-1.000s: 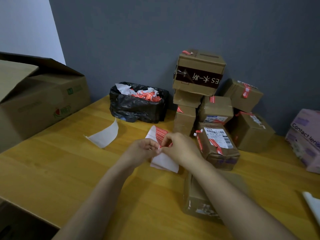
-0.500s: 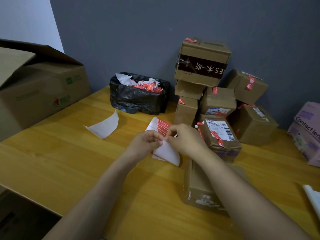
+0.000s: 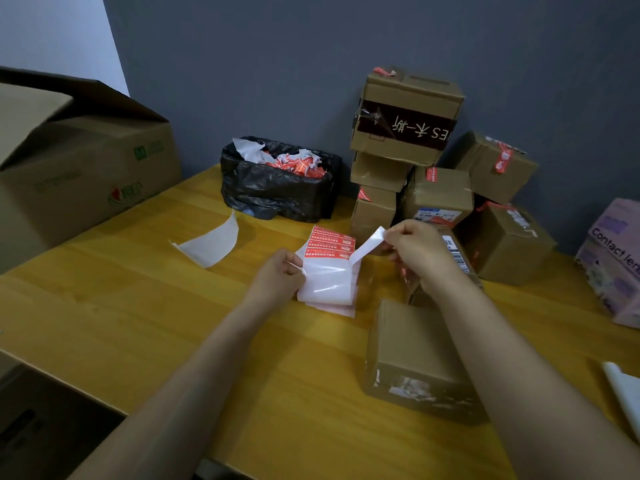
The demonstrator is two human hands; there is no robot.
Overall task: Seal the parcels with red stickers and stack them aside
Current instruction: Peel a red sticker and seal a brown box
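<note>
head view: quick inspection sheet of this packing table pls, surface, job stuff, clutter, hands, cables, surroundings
Surface: wooden table, yellow boards.
Job's things: sticker sheet with red stickers across its top; white strip lifted off its right side; plain parcel under the right forearm, no red sticker visible; parcel pile by the wall, several with red stickers.
Clutter: loose backing paper; black bag full of paper scraps; white sheet at the right edge.
Grippers: left hand grips the sheet's left edge; right hand pinches the strip.
Cables: nothing seen.
Surroundings: grey wall; open carton on the left; purple box on the right.
</note>
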